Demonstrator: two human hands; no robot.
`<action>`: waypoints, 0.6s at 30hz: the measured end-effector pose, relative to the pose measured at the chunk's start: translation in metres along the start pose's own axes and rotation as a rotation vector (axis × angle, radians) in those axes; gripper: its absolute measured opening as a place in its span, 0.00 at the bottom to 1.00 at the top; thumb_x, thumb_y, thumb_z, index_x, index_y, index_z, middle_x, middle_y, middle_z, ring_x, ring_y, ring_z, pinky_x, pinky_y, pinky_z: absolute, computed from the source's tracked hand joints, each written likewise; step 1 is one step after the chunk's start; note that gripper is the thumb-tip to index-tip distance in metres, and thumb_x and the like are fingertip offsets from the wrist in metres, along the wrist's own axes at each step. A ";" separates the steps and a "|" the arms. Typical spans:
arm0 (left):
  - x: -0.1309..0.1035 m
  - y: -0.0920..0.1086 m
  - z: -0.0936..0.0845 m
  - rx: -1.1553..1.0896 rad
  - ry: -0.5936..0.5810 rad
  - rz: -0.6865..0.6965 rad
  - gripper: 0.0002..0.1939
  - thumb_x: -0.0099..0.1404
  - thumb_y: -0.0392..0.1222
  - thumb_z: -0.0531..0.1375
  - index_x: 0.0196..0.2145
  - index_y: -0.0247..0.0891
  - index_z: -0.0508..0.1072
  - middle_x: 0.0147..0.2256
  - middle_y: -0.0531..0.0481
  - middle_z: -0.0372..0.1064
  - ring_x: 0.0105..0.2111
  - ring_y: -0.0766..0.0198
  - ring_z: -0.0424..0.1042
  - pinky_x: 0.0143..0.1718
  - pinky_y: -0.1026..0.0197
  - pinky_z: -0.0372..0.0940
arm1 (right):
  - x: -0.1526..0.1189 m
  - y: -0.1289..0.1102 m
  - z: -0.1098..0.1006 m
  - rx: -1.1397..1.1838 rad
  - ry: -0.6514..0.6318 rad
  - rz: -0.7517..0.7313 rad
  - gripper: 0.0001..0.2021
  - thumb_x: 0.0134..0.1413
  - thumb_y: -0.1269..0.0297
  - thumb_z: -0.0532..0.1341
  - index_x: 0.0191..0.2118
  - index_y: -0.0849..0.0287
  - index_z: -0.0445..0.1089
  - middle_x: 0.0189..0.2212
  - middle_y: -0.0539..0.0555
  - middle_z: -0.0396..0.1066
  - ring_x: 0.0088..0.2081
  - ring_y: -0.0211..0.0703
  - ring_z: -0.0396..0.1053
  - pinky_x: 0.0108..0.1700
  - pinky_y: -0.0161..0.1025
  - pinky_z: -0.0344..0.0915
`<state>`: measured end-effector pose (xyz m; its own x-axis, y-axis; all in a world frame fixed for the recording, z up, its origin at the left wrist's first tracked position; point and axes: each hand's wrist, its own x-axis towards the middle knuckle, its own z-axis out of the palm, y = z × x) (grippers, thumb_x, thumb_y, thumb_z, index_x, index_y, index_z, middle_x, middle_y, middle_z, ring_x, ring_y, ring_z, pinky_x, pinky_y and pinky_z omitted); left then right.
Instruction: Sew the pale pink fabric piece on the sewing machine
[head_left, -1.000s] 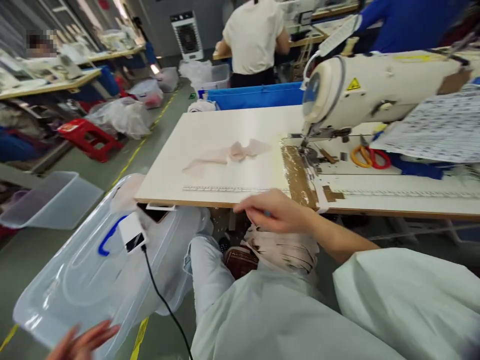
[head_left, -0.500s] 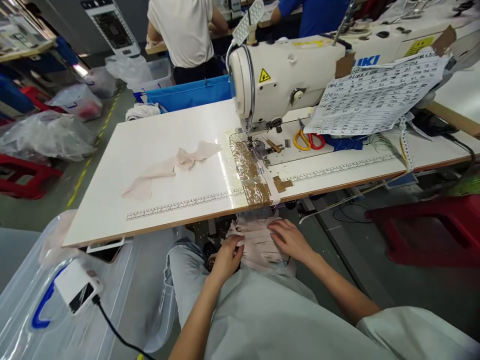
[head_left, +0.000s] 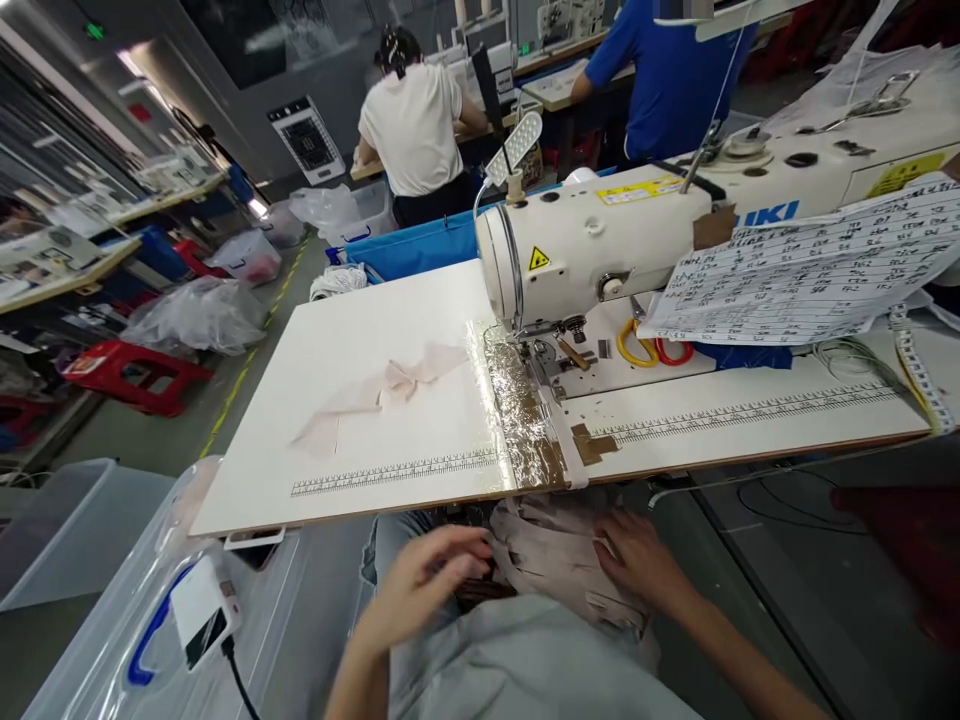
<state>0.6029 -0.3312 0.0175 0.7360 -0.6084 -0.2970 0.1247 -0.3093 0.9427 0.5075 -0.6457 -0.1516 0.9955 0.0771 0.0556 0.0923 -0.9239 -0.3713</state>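
A bunch of pale pink fabric pieces [head_left: 551,555] lies in my lap, just below the table's front edge. My left hand [head_left: 431,575] is lifted at its left side, fingers stretched and thumb apart, with nothing visible in it. At the right side of the bunch, my right hand [head_left: 637,555] rests against the cloth, fingers slightly bent and spread. A thin pink fabric strip [head_left: 574,455] hangs over the table edge beneath the sewing machine [head_left: 585,255]. Another crumpled pink fabric piece [head_left: 397,390] lies on the white tabletop [head_left: 360,335].
Yellow-and-red-handled scissors [head_left: 637,345] lie beside the machine, near a written paper sheet [head_left: 802,275] and a tape measure [head_left: 919,365]. On a lidded plastic bin [head_left: 300,600] at left sits a white device [head_left: 202,610] with a cable. Two co-workers sit beyond the table.
My left hand has come off the fabric, up and leftward, and opened. My right hand stays at the bunch's right side. The head view has tilted up, showing more of the room.
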 end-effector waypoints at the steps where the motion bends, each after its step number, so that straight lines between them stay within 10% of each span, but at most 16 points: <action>1: 0.004 0.009 -0.018 0.032 0.083 0.042 0.20 0.67 0.55 0.57 0.50 0.40 0.73 0.42 0.44 0.76 0.39 0.57 0.76 0.45 0.55 0.72 | -0.004 0.003 0.000 0.012 0.028 0.007 0.09 0.58 0.66 0.53 0.34 0.59 0.70 0.35 0.58 0.70 0.38 0.53 0.68 0.40 0.49 0.67; 6: 0.054 0.019 -0.110 0.549 0.683 0.160 0.20 0.63 0.56 0.56 0.43 0.38 0.74 0.45 0.41 0.73 0.45 0.51 0.72 0.46 0.49 0.70 | -0.025 -0.002 -0.004 0.151 0.188 0.076 0.14 0.62 0.61 0.50 0.39 0.54 0.73 0.36 0.58 0.73 0.38 0.54 0.73 0.36 0.52 0.73; 10: 0.097 0.023 -0.157 1.044 0.746 0.187 0.20 0.60 0.46 0.55 0.48 0.35 0.72 0.55 0.35 0.66 0.57 0.46 0.62 0.57 0.45 0.60 | -0.031 -0.025 -0.009 0.340 0.272 0.131 0.15 0.58 0.58 0.52 0.44 0.35 0.74 0.35 0.57 0.74 0.36 0.60 0.75 0.33 0.59 0.74; 18: 0.074 0.021 -0.144 1.146 0.784 -0.048 0.17 0.66 0.50 0.47 0.23 0.41 0.60 0.20 0.49 0.63 0.23 0.58 0.62 0.25 0.59 0.55 | 0.023 -0.063 -0.093 0.545 0.541 0.120 0.13 0.64 0.56 0.51 0.47 0.37 0.70 0.37 0.56 0.73 0.37 0.56 0.74 0.37 0.54 0.75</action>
<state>0.7559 -0.2768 0.0369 0.9714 -0.1340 0.1962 -0.1686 -0.9706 0.1720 0.5225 -0.6206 -0.0404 0.8629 -0.3349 0.3785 0.1219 -0.5890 -0.7989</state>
